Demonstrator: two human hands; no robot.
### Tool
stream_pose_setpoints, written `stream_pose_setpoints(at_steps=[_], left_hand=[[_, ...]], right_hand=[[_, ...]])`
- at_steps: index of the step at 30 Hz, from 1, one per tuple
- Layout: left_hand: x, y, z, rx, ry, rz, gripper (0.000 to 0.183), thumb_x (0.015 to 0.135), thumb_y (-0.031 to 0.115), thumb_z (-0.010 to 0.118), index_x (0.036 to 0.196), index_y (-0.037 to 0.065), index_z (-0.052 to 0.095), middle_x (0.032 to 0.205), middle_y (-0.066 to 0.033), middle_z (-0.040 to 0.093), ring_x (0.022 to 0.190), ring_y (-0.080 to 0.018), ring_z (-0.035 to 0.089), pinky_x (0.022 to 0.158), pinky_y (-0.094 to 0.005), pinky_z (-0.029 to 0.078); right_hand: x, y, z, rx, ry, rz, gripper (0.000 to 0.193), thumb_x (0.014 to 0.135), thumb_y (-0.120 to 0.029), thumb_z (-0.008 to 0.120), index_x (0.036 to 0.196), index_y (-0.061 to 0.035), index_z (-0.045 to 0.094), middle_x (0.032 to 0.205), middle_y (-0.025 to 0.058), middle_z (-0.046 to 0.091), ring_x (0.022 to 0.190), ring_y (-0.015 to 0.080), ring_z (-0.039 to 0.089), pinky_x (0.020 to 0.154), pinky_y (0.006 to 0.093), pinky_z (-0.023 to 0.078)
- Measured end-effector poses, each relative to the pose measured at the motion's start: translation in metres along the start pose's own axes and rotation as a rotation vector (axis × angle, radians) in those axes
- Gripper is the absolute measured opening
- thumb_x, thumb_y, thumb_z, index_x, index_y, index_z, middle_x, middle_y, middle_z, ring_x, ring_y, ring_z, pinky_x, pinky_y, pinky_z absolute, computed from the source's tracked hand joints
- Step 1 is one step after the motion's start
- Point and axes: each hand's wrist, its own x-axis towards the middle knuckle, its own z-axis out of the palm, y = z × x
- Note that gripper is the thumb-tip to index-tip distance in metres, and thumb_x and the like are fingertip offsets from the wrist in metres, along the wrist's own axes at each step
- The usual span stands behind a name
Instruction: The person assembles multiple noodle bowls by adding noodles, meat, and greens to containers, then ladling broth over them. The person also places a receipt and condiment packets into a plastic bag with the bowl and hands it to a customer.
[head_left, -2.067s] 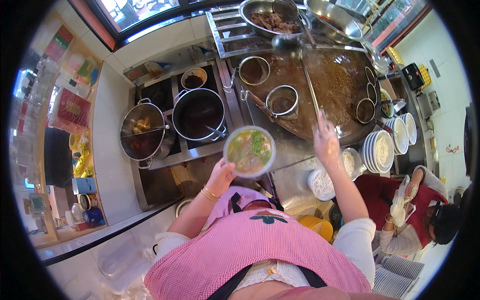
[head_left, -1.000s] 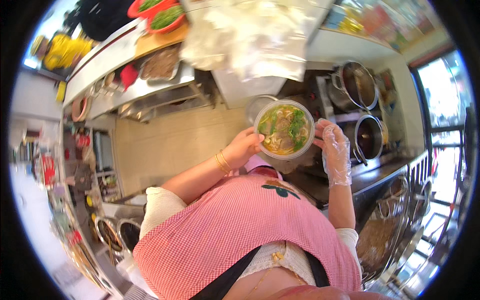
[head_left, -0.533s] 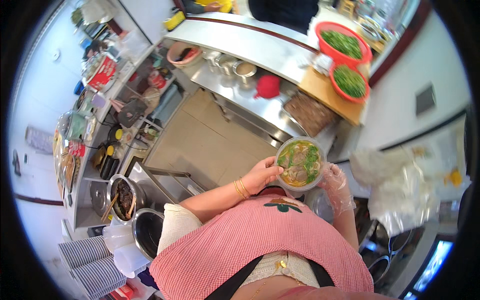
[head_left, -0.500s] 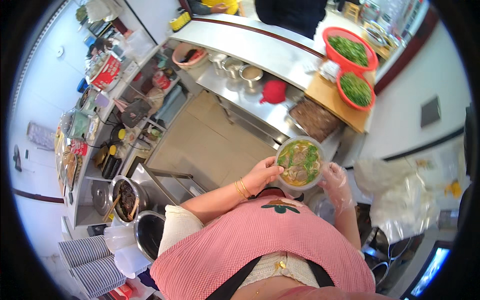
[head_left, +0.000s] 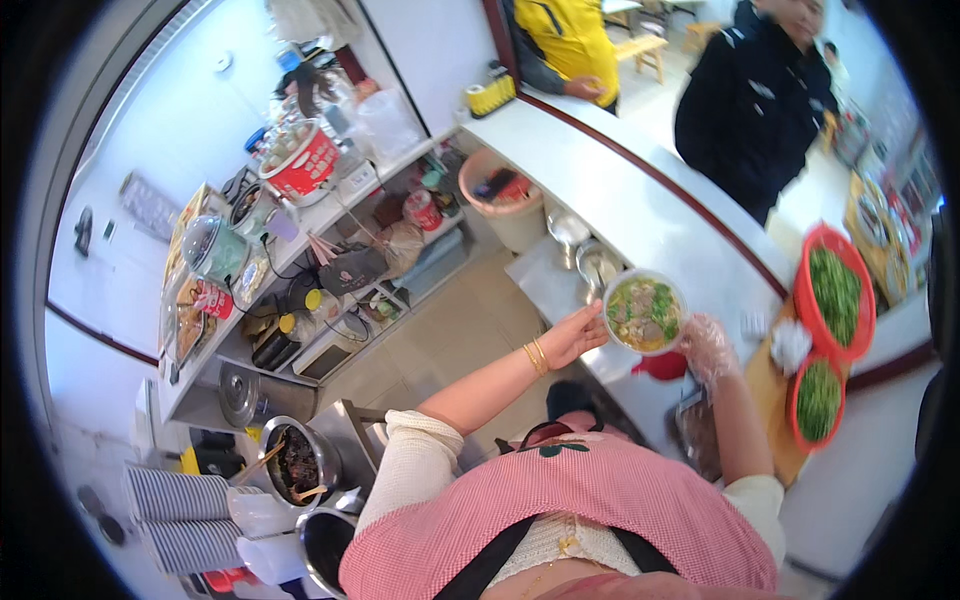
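we've got the soup bowl [head_left: 644, 312] at 2 o'clock | left hand [head_left: 574, 335] and gloved right hand [head_left: 706, 343] cupping it | red baskets of greens [head_left: 835, 290] at 3 o'clock

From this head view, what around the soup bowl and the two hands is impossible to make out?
- Underside of the soup bowl, head view: hidden by the bowl itself.
- Left hand fingers: tips tucked under the bowl's rim.
- Right hand: clear glove blurs its fingers.
- Red baskets of greens: bent by the fisheye rim, leaves too small to identify.
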Motion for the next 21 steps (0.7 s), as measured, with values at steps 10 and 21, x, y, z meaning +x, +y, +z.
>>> stream_pose_setpoints(at_steps=[10, 21], left_hand=[[0.012, 0.207, -0.182, 0.659, 0.733, 0.302, 0.028, 0.094, 0.024, 0.066, 0.114, 0.004, 0.067, 0.100, -0.0019, 0.067, 0.092, -0.0113, 0.062, 0.082, -0.0291, 0.051], [0.034, 0.527, -0.347, 1.536, 1.266, 0.811, 0.023, 0.092, 0.022, 0.059, 0.087, 0.000, 0.065, 0.087, -0.0178, 0.065, 0.091, -0.0362, 0.061, 0.082, -0.0423, 0.048]], right_hand=[[0.211, 0.015, 0.007, 0.394, 0.232, 0.047, 0.022, 0.093, -0.024, 0.064, 0.098, -0.0031, 0.060, 0.094, 0.0082, 0.062, 0.091, 0.0233, 0.065, 0.077, 0.0419, 0.059], [0.297, 0.050, 0.048, 0.106, 0.691, 0.120, 0.016, 0.093, -0.019, 0.060, 0.086, -0.0040, 0.059, 0.089, 0.0058, 0.056, 0.082, 0.0193, 0.058, 0.077, 0.0378, 0.057]])
